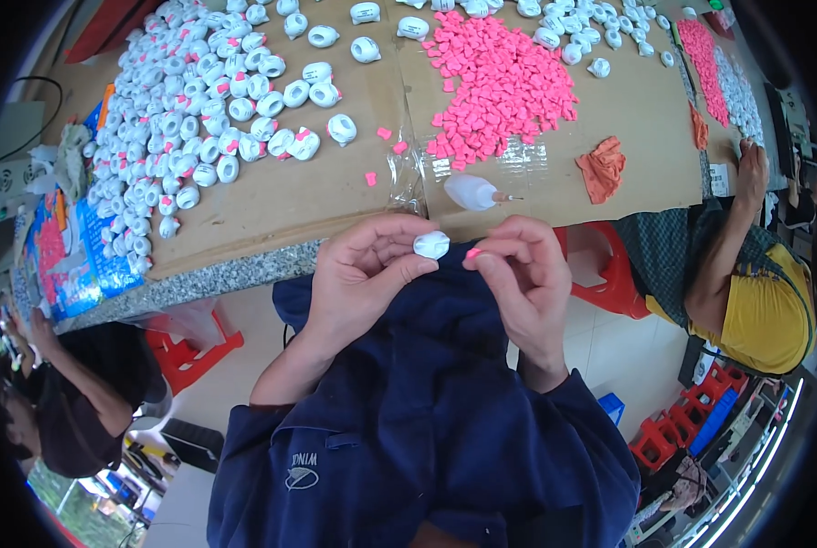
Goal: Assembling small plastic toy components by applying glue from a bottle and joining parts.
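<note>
My left hand (372, 269) pinches a small white rounded plastic piece (431, 245) between thumb and fingers. Just to its right, my right hand (529, 283) is closed on a small pink piece (471, 255) at its fingertips. The two pieces are apart, held in front of the table's near edge. Beyond my hands a white squeeze bottle (471, 193) with a thin nozzle lies on its side on the cardboard. A heap of pink pieces (504, 87) spreads behind the bottle.
Many white ring-shaped pieces (189, 119), several with pink parts, cover the left of the cardboard (272, 201). An orange cloth (601, 170) lies to the right. A co-worker in yellow (764, 310) sits at right, another person (84, 393) at left. Red stools (614, 274) stand below.
</note>
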Demonstrator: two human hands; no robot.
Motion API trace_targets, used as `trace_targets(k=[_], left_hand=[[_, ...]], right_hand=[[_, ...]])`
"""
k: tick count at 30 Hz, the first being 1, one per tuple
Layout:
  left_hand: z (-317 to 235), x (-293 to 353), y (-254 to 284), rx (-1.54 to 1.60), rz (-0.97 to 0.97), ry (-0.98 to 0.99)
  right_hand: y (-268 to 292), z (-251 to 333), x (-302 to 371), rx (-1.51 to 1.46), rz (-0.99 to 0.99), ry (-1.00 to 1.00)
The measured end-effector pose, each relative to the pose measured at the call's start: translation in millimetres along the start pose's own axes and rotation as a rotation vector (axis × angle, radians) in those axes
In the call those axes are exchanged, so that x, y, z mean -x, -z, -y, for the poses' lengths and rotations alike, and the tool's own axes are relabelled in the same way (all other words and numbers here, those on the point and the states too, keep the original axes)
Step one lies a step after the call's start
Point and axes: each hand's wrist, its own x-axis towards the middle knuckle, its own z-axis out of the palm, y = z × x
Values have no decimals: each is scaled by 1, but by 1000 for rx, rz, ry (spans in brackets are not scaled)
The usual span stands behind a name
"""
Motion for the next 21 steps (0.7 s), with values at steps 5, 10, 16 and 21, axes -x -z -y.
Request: trace_targets(k=[5,10,16,21], left_hand=[[3,1,-2,-102,36,-66],[4,1,2,-188,53,-94],[-4,-1,1,-756,75,-417],[-2,-2,-2,-566,-25,-228]], right_hand=[[-6,0,-6,70,117,-95],[-5,-3,-8,177,111,-52],[-7,-7,-7,108,80,-65],[-5,-6,-17,340,74,169]])
